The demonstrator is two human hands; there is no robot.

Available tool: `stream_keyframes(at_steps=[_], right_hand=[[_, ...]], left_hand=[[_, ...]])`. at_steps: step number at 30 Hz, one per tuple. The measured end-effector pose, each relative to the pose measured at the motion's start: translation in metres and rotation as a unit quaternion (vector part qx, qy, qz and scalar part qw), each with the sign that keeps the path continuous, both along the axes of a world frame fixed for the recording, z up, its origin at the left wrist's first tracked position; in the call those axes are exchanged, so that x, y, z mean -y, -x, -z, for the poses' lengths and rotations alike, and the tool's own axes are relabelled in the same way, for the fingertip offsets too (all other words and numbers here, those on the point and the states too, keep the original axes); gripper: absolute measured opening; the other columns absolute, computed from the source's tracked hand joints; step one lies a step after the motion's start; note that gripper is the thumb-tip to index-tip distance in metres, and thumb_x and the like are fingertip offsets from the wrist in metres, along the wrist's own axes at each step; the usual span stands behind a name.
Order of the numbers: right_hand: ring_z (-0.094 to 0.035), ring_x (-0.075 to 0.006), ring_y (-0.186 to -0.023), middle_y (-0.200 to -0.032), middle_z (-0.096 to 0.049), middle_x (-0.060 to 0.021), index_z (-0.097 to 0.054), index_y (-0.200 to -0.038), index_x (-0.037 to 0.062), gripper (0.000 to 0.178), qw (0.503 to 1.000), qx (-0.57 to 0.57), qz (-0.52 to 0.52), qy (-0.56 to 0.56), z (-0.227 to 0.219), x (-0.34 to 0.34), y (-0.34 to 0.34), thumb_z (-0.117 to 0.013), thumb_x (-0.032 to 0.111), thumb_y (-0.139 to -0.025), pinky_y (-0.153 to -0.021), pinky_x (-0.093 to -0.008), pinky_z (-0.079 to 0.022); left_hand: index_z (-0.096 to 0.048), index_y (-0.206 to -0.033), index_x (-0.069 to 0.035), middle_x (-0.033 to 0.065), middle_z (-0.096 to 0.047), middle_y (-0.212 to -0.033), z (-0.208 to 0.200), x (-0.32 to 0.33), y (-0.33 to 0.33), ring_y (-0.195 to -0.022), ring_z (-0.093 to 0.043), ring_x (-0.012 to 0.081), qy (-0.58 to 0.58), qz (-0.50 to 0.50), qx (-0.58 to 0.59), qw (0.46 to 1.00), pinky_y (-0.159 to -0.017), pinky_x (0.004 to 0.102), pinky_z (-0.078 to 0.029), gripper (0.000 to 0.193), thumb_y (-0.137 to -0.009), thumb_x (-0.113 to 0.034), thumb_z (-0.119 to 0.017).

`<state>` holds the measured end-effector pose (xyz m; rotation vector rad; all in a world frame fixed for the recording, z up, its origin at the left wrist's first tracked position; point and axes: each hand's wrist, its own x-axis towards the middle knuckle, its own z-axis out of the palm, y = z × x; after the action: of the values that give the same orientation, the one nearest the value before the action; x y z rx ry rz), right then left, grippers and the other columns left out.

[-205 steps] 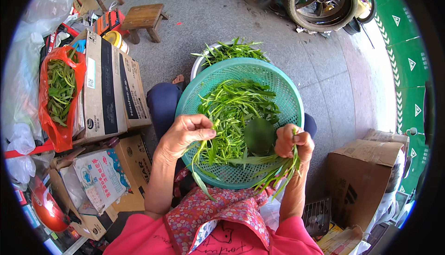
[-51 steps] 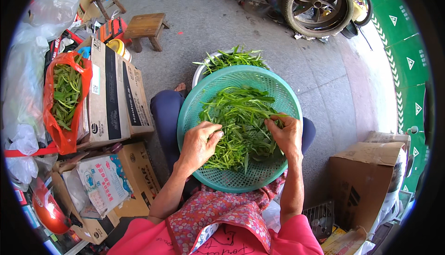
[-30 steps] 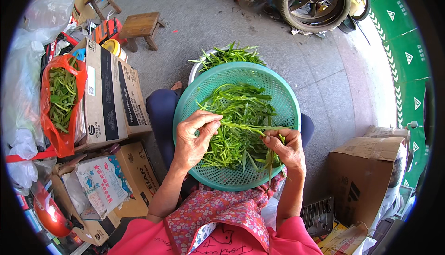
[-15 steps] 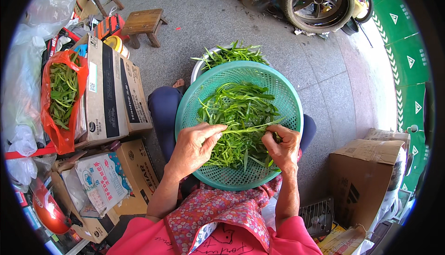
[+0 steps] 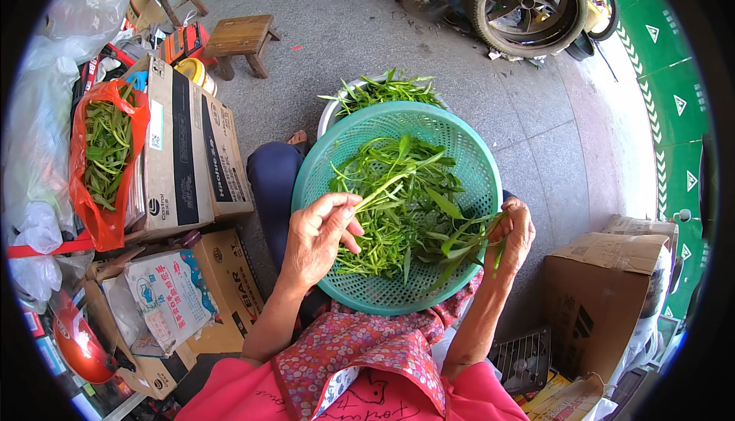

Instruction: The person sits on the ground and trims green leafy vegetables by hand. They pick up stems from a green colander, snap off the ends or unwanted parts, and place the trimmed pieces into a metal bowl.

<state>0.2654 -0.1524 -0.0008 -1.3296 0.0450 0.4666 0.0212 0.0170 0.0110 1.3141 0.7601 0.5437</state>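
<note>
A teal plastic colander [image 5: 468,145] rests across my lap, with a heap of leafy greens [image 5: 375,241] in it that looks like water spinach. Above its left side, my left hand [image 5: 321,236] pinches a pale green stem [image 5: 387,187] between thumb and forefinger; the stem slants up to the right. My right hand [image 5: 513,237] is at the colander's right rim, its fingers closed on a leafy sprig [image 5: 459,241] whose leaves hang over the greens. Just beyond the colander, a pale basin [image 5: 329,117] holds more of the same greens.
On the left, a red plastic bag [image 5: 140,134] of greens leans by cardboard boxes [image 5: 174,191], near an orange-red helmet [image 5: 80,344]. A wooden stool [image 5: 239,36] stands farther off. A wheel [image 5: 528,4] lies far right, and a large carton [image 5: 605,298] stands near right.
My right hand has moved right and slightly nearer, drawing a leafy sprig away from my left hand. The stem in my left hand now tilts upward and no longer spans both hands.
</note>
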Motion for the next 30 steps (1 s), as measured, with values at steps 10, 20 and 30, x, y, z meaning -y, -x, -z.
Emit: stream_keyframes(at_steps=[10,20,30], right_hand=[[-0.06,-0.018,-0.081,-0.093,-0.062,-0.005,-0.066,-0.099,0.0018,0.015,0.944,0.251,-0.191,0.093,-0.031,-0.033,0.049,-0.058,0.015,-0.099,-0.075,-0.0297,-0.048],[-0.056,-0.0167,-0.053,-0.067,-0.048,-0.0009,-0.068,-0.12,0.003,0.049,0.589,0.688,-0.39,0.168,-0.03,-0.047,0.08,-0.073,0.006,-0.072,-0.046,-0.0334,-0.045],[-0.056,-0.0172,-0.053,-0.067,-0.047,-0.0002,-0.067,-0.109,0.0008,0.042,0.579,0.702,-0.396,0.124,-0.032,-0.049,0.08,-0.073,0.005,-0.068,-0.046,-0.0331,-0.044]], left_hand=[[-0.058,-0.132,0.005,0.0109,-0.069,-0.085,0.015,0.003,-0.004,-0.071,-0.065,0.0171,0.454,0.047,0.149,0.877,-0.067,0.0294,-0.052,0.034,-0.107,-0.019,-0.054],[-0.065,-0.118,-0.007,-0.0003,-0.052,-0.061,0.014,0.01,-0.001,-0.05,-0.046,0.0097,0.48,0.077,0.156,0.86,-0.057,0.0267,-0.041,0.021,-0.105,-0.023,-0.058],[-0.065,-0.092,-0.011,-0.0046,-0.04,-0.053,0.026,0.023,-0.008,-0.048,-0.037,0.008,0.636,0.0,0.134,0.76,-0.061,0.027,-0.041,0.016,-0.103,-0.021,-0.06]])
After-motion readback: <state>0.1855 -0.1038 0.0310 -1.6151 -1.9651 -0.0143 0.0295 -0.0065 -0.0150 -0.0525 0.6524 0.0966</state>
